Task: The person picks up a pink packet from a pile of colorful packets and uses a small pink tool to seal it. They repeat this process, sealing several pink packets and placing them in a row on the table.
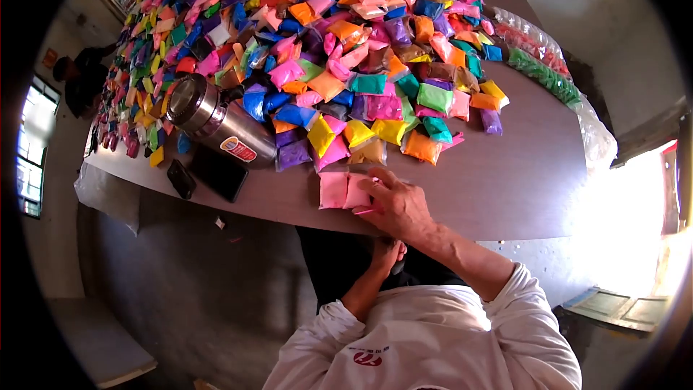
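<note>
Pink packets (334, 190): centre of frame, near table (505, 180) edge. Multicoloured pile (303, 50) above; flask (220, 119) left. Right hand (398, 204): fingers part-open, touching packets; firm grasp indeterminable. Left hand (388, 251): below, grip indeterminable.

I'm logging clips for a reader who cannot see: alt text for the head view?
A person's right hand touches pink packets near a table's edge, left hand by the lap. Beyond lies a large multicolored packet pile, with a metal flask at left.
</note>
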`<state>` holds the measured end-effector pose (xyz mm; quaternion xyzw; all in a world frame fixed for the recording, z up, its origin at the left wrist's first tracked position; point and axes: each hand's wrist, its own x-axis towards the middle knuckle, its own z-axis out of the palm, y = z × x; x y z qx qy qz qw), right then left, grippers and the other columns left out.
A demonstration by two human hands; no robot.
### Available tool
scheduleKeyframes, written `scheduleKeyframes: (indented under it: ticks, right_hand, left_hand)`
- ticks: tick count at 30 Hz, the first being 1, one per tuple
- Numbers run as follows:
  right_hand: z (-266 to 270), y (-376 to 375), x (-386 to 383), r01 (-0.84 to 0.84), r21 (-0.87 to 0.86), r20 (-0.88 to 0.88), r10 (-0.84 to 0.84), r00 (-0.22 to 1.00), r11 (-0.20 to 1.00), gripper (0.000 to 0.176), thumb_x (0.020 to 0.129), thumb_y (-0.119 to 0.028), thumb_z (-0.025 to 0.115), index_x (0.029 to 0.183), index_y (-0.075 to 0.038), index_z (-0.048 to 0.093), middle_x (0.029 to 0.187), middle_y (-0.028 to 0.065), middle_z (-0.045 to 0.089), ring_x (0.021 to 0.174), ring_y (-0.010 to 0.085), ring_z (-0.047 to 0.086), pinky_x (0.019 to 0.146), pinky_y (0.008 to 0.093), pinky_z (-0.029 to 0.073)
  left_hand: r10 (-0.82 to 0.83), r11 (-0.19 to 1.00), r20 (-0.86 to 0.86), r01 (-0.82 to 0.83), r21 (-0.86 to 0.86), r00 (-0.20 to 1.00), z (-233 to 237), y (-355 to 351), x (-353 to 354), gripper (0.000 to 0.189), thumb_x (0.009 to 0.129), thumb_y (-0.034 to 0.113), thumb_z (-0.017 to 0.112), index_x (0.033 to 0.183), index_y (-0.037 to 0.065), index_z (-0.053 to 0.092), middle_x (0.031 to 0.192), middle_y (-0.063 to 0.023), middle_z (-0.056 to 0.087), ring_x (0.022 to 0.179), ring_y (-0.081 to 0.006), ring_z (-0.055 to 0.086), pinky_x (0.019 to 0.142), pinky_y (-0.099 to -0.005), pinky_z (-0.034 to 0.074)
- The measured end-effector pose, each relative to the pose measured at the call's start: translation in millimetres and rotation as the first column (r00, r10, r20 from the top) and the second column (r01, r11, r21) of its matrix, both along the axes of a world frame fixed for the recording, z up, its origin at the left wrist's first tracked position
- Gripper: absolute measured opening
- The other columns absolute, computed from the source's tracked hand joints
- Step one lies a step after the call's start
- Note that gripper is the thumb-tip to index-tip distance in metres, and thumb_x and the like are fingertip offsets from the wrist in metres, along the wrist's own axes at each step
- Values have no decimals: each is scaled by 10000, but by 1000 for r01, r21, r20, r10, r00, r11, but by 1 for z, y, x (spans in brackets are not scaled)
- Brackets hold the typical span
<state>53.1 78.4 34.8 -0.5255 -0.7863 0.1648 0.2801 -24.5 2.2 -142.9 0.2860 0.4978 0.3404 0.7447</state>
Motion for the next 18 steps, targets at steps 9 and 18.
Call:
scheduleKeyframes:
  ticks: [9, 18]
  right_hand:
    - [3, 1, -14, 14, -28, -147, -18, 989, 1000, 418, 667, -205, 725, 1046, -117, 572, 1180, 97, 510, 865, 314, 618, 656, 373, 533]
    - [17, 4, 55, 280, -8, -277, -272, 922, 960, 191, 729, -71, 645, 916, -49, 612, 831, 153, 610, 747, 322, 619, 601, 356, 500]
  left_hand:
    - [14, 1000, -55, -15, -10, 998, 4, -3, 0, 352, 901, 229, 518, 605, 46, 463, 485, -50, 446, 377, -142, 433, 346, -255, 324]
    - [-29, 998, -133, 21, -61, 991, -4, -6, -3, 366, 900, 242, 530, 600, 45, 456, 509, -42, 445, 414, -132, 447, 356, -248, 323]
